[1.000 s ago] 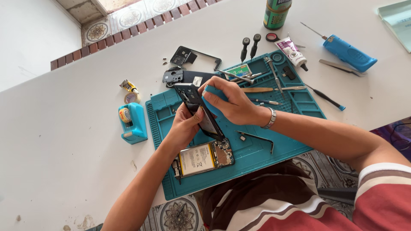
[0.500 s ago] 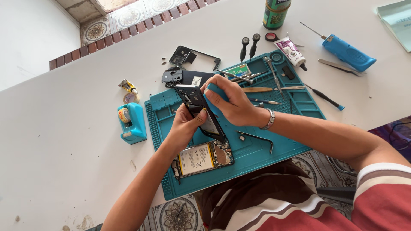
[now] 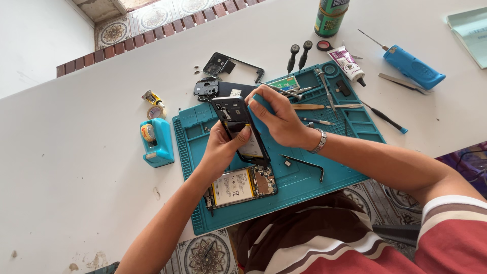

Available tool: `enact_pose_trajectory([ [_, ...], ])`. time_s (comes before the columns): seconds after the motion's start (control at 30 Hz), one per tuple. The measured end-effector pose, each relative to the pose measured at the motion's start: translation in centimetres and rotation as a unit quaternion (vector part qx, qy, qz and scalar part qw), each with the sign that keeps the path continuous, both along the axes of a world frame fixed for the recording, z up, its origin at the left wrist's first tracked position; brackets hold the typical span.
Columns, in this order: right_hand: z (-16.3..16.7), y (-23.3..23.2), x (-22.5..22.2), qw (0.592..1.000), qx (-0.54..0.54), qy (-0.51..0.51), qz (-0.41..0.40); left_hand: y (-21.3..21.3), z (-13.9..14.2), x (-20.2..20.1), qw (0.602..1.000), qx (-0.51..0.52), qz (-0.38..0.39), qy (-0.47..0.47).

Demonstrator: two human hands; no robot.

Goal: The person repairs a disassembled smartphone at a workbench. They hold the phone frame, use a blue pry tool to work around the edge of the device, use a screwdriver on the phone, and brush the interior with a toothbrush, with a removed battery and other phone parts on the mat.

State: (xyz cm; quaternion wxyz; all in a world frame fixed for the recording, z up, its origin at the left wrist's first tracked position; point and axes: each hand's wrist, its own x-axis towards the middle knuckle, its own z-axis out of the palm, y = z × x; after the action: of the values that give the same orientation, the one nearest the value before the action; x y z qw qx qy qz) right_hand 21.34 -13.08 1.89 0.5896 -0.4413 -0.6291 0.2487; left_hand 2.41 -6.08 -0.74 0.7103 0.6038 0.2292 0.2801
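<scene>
My left hand (image 3: 221, 147) holds an opened black phone body (image 3: 239, 128) upright over a teal work mat (image 3: 304, 175), thumb pressed on its middle. My right hand (image 3: 281, 119) grips a blue pry tool (image 3: 259, 119) pushed against the phone's right edge. A second opened phone with an exposed yellow-labelled battery (image 3: 239, 186) lies flat on the mat just below my left wrist.
Tweezers (image 3: 304, 163), screwdrivers (image 3: 298, 56) and small parts lie on the mat's far side. A black frame part (image 3: 228, 65) sits behind it. A blue tape dispenser (image 3: 156, 142) stands left; a green can (image 3: 329, 18), a tube (image 3: 350, 63) and a blue electric tool (image 3: 413, 67) are at the back right.
Both hands stay on the phone; my right hand and the blue tool have shifted very slightly along its edge. Nothing else has moved.
</scene>
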Motion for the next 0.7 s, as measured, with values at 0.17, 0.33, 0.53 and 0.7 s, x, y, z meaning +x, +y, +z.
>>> enact_pose_trajectory([
  [0.17, -1.1, 1.0, 0.6, 0.998, -0.036, 0.06, 0.008, -0.7, 1.1, 0.4, 0.999, 0.044, 0.026, -0.005],
  [0.33, -1.8, 1.5, 1.2, 0.997, -0.033, 0.069, 0.032, -1.6, 1.2, 0.9, 0.995, 0.091, 0.043, -0.028],
  [0.53, -2.0, 1.6, 1.3, 0.997, -0.042, 0.053, 0.022, -1.5, 1.0, 1.1, 0.994, 0.087, 0.045, -0.042],
  [0.7, -2.3, 1.5, 1.0, 0.999, -0.033, 0.03, -0.015, -1.3, 0.9, 1.1, 0.994, 0.088, 0.052, -0.027],
])
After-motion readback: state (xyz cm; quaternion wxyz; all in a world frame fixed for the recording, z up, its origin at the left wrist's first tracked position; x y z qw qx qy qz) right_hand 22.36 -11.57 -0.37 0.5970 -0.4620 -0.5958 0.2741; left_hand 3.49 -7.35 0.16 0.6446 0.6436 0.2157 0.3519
